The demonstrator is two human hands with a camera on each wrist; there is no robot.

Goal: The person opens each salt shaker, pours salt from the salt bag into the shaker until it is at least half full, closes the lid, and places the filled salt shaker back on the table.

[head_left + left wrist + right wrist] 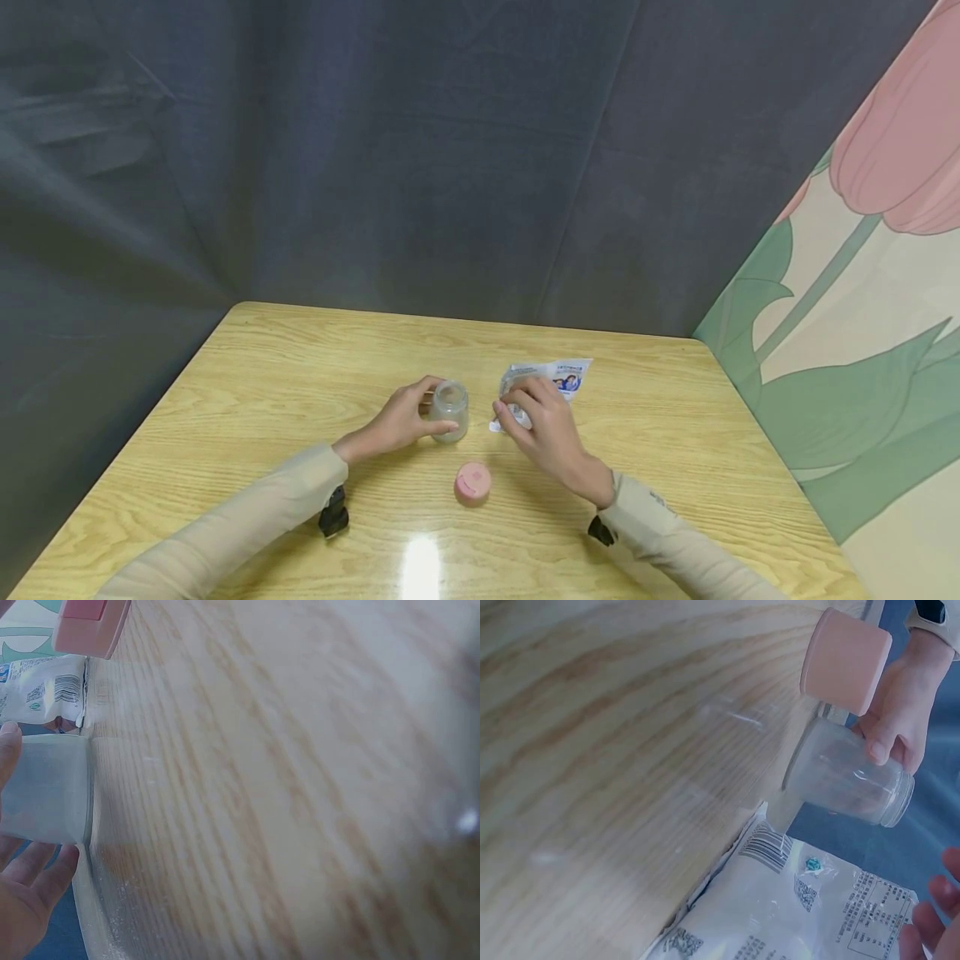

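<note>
My left hand [401, 419] holds a clear glass jar [450, 412] upright on the table, thumb on the near side and fingers behind. The jar's mouth is uncovered. My right hand [549, 425] is over a white printed plastic packet [572, 373] just right of the jar, its fingers loosely bent. In the right wrist view the fingertips [924, 926] show by the packet's printed panel, and no firm grip on it shows. A round pink lid [473, 483] with a small tab on top sits in front of the jar, touched by neither hand.
All of this stands on a wood-grain table [300, 367]. A dark cloth [420, 167] hangs behind its back edge. On the right rises a wall [885, 333] painted with pink tulips. Glare shows at the front of the table.
</note>
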